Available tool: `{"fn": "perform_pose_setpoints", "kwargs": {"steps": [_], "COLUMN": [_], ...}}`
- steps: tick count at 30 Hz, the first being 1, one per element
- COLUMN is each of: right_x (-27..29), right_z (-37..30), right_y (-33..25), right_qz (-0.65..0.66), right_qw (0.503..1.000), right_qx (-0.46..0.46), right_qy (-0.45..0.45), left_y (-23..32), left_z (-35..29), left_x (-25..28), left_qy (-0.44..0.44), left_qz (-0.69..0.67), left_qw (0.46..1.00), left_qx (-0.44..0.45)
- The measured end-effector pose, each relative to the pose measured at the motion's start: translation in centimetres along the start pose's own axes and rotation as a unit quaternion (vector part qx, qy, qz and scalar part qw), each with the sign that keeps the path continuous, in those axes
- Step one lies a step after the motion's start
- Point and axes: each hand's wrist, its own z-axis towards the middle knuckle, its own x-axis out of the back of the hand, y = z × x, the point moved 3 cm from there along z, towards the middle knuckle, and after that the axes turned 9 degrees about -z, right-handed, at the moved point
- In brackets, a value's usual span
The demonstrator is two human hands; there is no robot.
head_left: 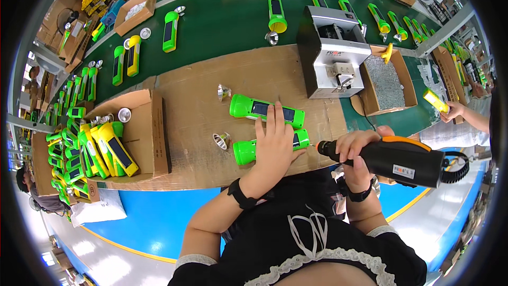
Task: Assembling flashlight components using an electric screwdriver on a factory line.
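My left hand (275, 140) lies with its fingers stretched out over two green flashlights with dark solar panels. Its fingertips rest on the farther flashlight (241, 106), and its palm covers the middle of the nearer flashlight (244, 152). My right hand (357, 151) is wrapped round a black electric screwdriver (402, 161) with an orange strip. The screwdriver's tip points left, close to the tail end of the nearer flashlight; whether they touch, I cannot tell. Beside the flashlight heads lie a shiny reflector (224, 92) and a second reflector (221, 140).
A cardboard sheet (196, 74) covers the bench. On the left, a cardboard box (153, 137) holds green and yellow flashlights. A screw feeder machine (333, 47) stands beside a box of small metal parts (386, 85). Flashlights line the green belt (227, 21). A co-worker's hand (455, 111) holds a yellow flashlight.
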Motion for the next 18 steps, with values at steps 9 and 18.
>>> {"fn": "perform_pose_setpoints", "kwargs": {"steps": [9, 18], "right_x": [-0.9, -0.7], "right_z": [-0.4, -0.5], "right_y": [1.4, 3.6], "right_qz": [-0.018, -0.095], "right_qw": [1.000, 0.986], "right_qx": [-0.004, -0.032], "right_qy": [-0.021, -0.135], "left_y": [-0.3, 0.1], "left_z": [-0.2, -0.1], "left_x": [-0.5, -0.1], "left_qy": [0.011, -0.034], "left_qz": [-0.012, 0.012], "left_qw": [1.000, 0.999], "left_qx": [0.005, 0.026]}}
